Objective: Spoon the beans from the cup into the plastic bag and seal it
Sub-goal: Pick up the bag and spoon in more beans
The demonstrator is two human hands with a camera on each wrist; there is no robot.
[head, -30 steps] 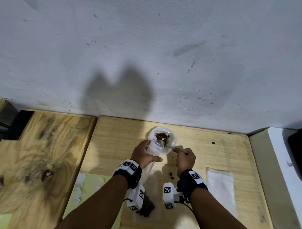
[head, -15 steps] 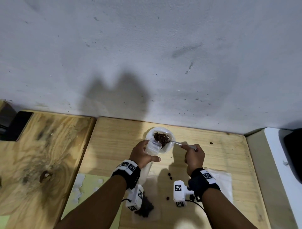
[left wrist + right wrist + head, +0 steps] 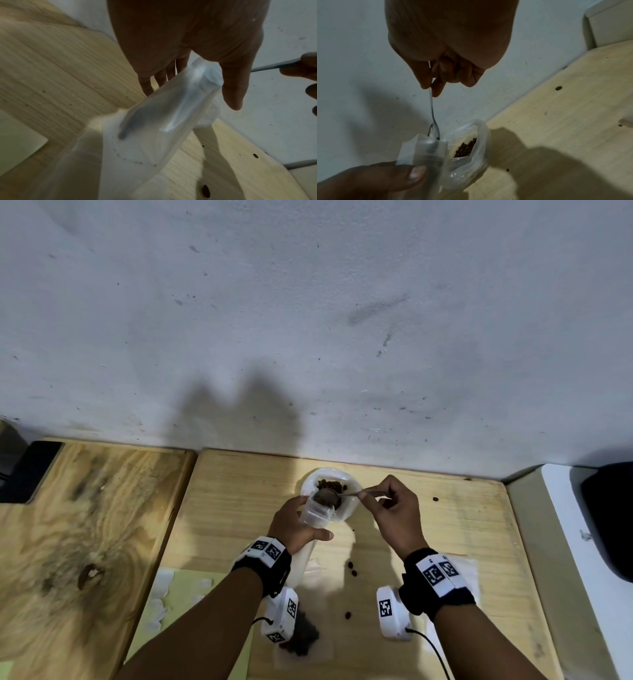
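1. The left hand (image 3: pixel 294 523) gripped the open mouth of the plastic bag (image 3: pixel 317 510), thumb on the near side and fingers curled round the far side, holding the mouth raised above the table (image 3: pixel 239 501).
2. The bag hung down from that grip toward the person; its lower end lay on the table with a dark heap of beans (image 3: pixel 303 640) inside.
3. The right hand (image 3: pixel 394 513) pinched the handle of a metal spoon (image 3: pixel 342 494) between thumb and fingertips, the other fingers curled.
4. The spoon bowl sat at the bag mouth; in the right wrist view its tip lay just inside the opening.
5. The cup (image 3: pixel 346 505), white and lined with clear plastic, stood directly behind the bag mouth and touched it, with beans visible inside.
6. Several loose beans (image 3: pixel 352 568) lay scattered on the table between the forearms, and one more lay to the right of the right hand.
7. A flat clear bag (image 3: pixel 471 568) lay under the right wrist.
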